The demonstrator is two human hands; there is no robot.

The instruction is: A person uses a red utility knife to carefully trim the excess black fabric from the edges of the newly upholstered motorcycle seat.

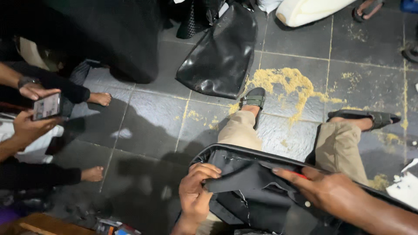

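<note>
Leather panel (257, 191) lies across my lap, black and stiff along its top edge, limp below. My left hand (195, 196) is curled into a closed grip on a fold of that panel, thumb over the fingers. My right hand (322, 189) lies flatter, fingers stretched along the rim; something small and red (297, 175) shows under them, but I cannot tell what it is or whether that grip is properly closed on it.

Risks as I judge them: the panel has no support but my knees, so if the left grip eases, the limp part could slide down onto the floor (148, 122). That floor carries yellow dust (287, 85) around my sandals (254, 98), and it would cling to the black surface. Torn-looking pale edges show on the lining near the middle; pulling the two hands apart too hard could lengthen them. A second person sits close at the left with a phone (45, 106), bare feet near; a sudden swing of the panel could knock them.
</note>
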